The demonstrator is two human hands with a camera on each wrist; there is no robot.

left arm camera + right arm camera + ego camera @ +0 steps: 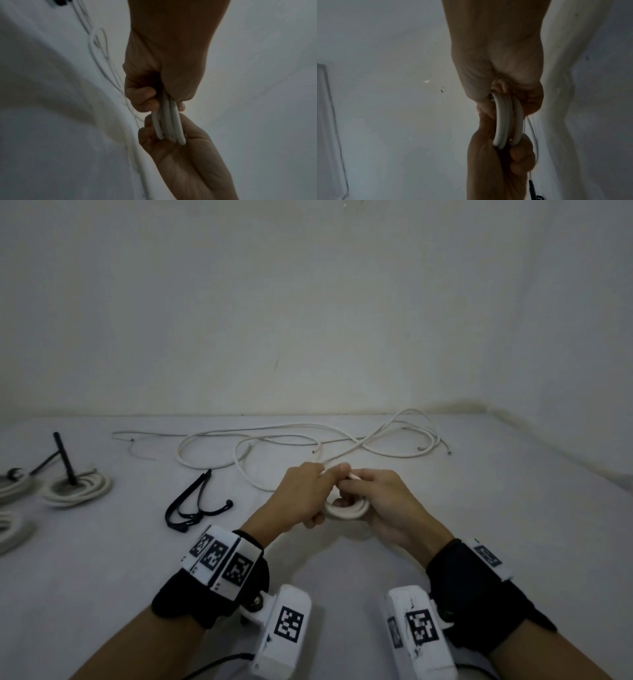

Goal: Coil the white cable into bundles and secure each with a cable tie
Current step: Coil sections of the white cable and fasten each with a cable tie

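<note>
Item: small coil (346, 510) of white cable, several turns, held just above the counter (342, 559) between both hands, near its front middle. Left hand (301, 494): grip closed round the coil's left side, fingers (142, 98) curled over the turns. Right hand (383, 501): grip closed on the coil's right side, thumb and forefinger also pinching a cable end (352, 475) above the coil. From the right wrist camera the turns lie side by side, two thick arcs (503, 119) plainly visible. Loose cable (308, 446): several uncoiled lengths sprawled across the far half of the counter, one strand running toward the hands; whether it joins the held coil cannot be told. Black cable ties (191, 505): lying on the counter to the left of the hands, untouched. Finished bundles (78, 487): at the far left, tied. Step in hand, as judged: closing off the coil before tying. Handling notes: keep the turns flat and equal in diameter; tuck the free end along the last turn, not across it; transfer the whole coil to one clamping hand before the other reaches for a tie, since stiff cable is likely to spring open if pressure eases; pass the tie round all turns together.
</note>
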